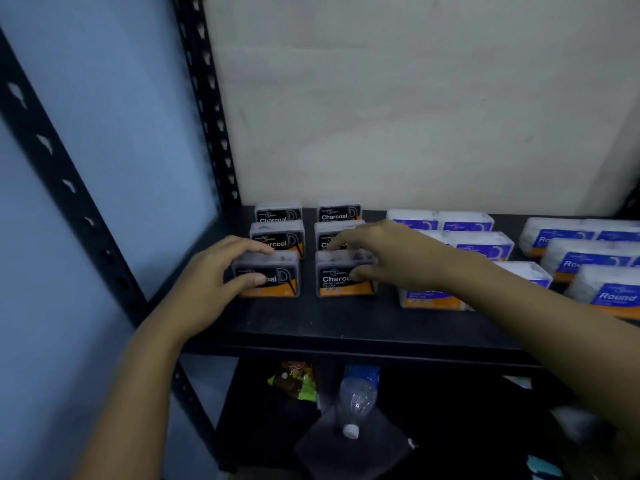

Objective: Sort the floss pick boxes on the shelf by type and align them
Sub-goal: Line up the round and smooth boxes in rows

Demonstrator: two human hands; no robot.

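The sorting looked nearly done: charcoal boxes (277, 237) stood in two columns toward the left edge of the shelf (346, 327), blue Round boxes (588, 268) toward its right. The left hand (211, 282) gripped the front-left charcoal box (280, 284), fingers over its top and thumb on its face; the right hand (384, 254) held the front-right charcoal box (336, 284) likewise. Aligning seemed the step in hand; next, both fronts probably needed squaring with the shelf's front edge.
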